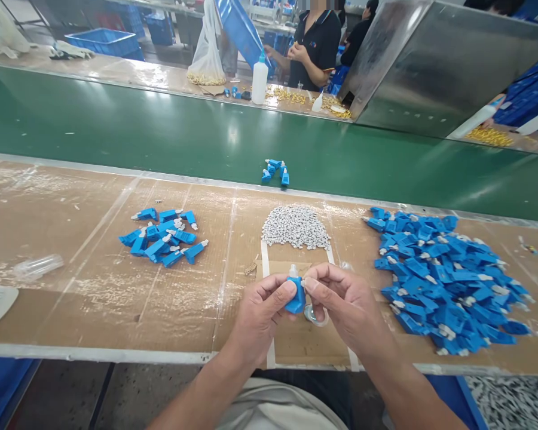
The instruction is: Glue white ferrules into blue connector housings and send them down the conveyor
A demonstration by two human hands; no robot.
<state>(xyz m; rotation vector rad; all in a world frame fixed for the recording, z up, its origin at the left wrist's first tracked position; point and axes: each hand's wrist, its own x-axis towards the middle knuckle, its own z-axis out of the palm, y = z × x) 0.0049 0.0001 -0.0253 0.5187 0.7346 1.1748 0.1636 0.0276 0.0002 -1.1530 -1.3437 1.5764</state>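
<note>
Between my hands, over the front of the table, is a blue plastic part point(296, 300) with a white tip pointing up. My left hand point(265, 307) pinches it from the left side, thumb on its face. The fingers of my right hand point(341, 295) are pinched together at its upper right edge; a small pale piece seems to be between the fingertips, mostly hidden. Behind my hands lies a heap of small grey-white pieces point(296, 226). Under my right hand sits a small clear round dish point(316, 315).
A large pile of blue parts point(439, 275) lies to the right, a smaller group point(165, 236) to the left. Several blue parts point(275, 171) rest on the green conveyor belt point(161, 131). A clear tube point(38, 266) lies far left. Across the belt, a person point(316, 48) works beside a white bottle point(260, 80).
</note>
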